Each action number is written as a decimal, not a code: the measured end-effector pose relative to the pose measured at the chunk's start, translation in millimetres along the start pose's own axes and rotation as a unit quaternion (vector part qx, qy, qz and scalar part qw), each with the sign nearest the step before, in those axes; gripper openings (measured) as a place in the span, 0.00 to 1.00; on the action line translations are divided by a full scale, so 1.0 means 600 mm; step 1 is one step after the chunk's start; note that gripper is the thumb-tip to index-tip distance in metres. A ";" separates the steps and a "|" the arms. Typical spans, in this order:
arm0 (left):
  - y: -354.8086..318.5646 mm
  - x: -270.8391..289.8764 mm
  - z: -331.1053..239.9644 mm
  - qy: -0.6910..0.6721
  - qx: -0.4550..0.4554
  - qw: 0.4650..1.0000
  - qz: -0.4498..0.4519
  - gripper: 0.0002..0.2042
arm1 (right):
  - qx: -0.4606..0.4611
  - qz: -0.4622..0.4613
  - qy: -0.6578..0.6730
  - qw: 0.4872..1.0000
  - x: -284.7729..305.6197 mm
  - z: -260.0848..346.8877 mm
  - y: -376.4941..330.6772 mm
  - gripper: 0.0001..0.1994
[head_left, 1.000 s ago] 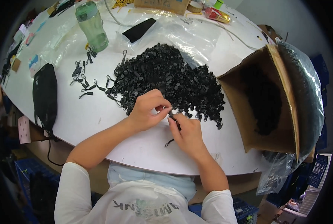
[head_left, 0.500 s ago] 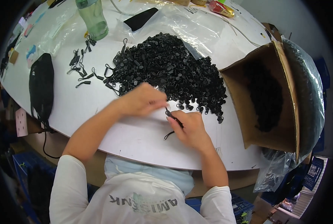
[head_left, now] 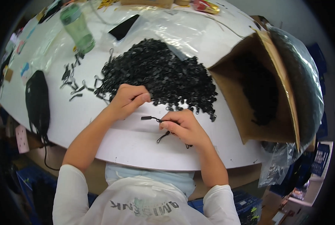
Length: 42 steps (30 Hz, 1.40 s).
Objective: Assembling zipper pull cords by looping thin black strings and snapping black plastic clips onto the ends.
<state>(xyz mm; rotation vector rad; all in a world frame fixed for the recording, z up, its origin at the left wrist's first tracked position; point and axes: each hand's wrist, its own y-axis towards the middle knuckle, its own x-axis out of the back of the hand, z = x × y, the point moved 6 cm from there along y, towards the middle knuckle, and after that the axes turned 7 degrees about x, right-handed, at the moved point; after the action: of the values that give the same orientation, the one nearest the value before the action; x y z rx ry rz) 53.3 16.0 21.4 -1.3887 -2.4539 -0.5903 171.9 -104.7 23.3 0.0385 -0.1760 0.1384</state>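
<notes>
My right hand (head_left: 184, 125) is closed above the near part of the table, pinching a black cord zipper pull (head_left: 146, 117). The pull's flat tab sticks out to the left, and more black cord loops (head_left: 162, 137) hang out beneath the palm. Left of it, my left hand (head_left: 130, 100) is closed, thumb pressed to the curled fingers; whatever lies inside is hidden. Just beyond both hands spreads a large heap of small black zipper sliders (head_left: 160, 69). Several loose cord pulls (head_left: 77, 90) lie at the heap's left side.
An open cardboard box (head_left: 231, 97) with a dark mass inside lies on its side at the right, wrapped partly in clear plastic (head_left: 302, 75). A green bottle (head_left: 77, 30) stands far left, near a black pouch (head_left: 38, 101). Clear plastic bags (head_left: 182, 28) lie behind the heap.
My left hand has drawn away to the left from the right hand. The pull's tab now shows, pointing left from my right fingers. The view has shifted slightly.
</notes>
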 end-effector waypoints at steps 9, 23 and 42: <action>-0.003 0.004 -0.004 0.019 0.010 0.999 -0.044 0.07 | 0.043 -0.080 -0.025 0.996 0.103 0.011 -0.034 0.10; -0.002 -0.027 -0.004 0.033 0.003 0.999 0.007 0.08 | 0.061 -0.437 0.293 0.848 0.157 -0.061 -0.047 0.13; -0.009 -0.011 -0.009 0.004 -0.035 0.997 -0.066 0.10 | 0.087 -0.305 0.454 0.833 -0.007 -0.011 0.068 0.05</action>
<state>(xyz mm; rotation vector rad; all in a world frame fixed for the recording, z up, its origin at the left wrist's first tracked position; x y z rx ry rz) 51.9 5.9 22.5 -1.2518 -2.5556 -0.7162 163.4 -64.5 17.1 0.2027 0.8103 -0.4762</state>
